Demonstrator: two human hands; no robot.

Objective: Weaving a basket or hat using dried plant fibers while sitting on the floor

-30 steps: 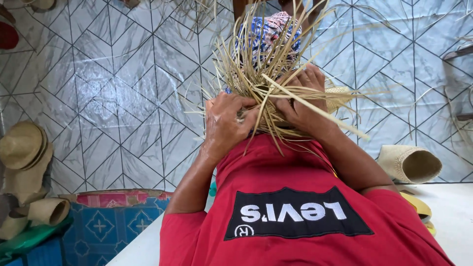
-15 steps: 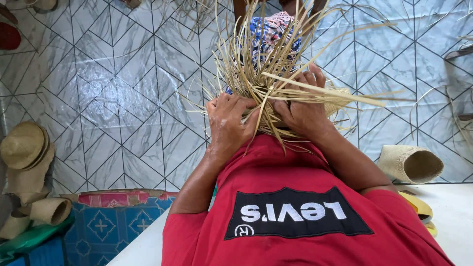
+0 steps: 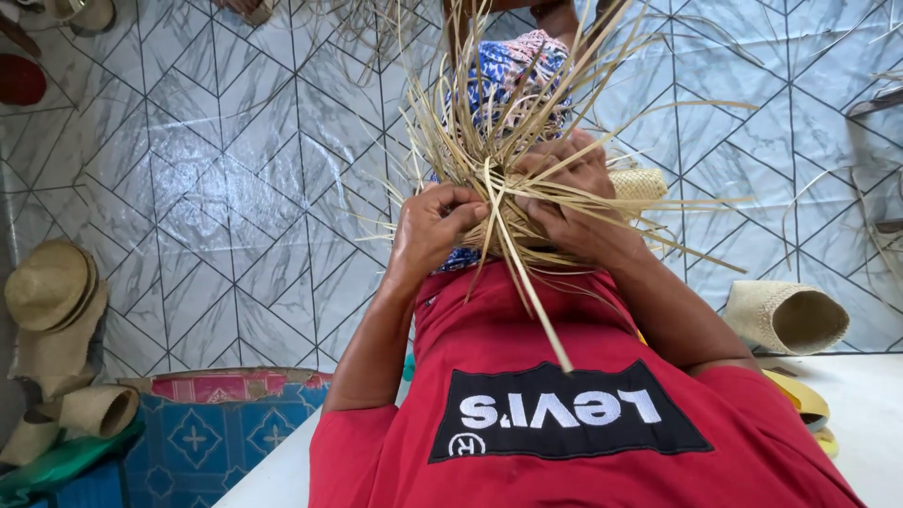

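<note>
Both my hands at work on one half-woven straw piece (image 3: 527,202), held at chest height over my red shirt (image 3: 564,414). Left hand (image 3: 435,226): grip pinched shut on a strand at the woven core. Right hand (image 3: 578,202): fingers curled tight round the woven part. Loose strands fan out mostly up and to the sides; one long strand (image 3: 536,301) runs down toward my chest, its long axis near vertical. Room: tiled floor (image 3: 235,188) open to the left; white worktop (image 3: 884,414) at right. Approx. 2 finished hats (image 3: 52,287) stacked at left edge, 1 woven crown (image 3: 785,317) right.
</note>
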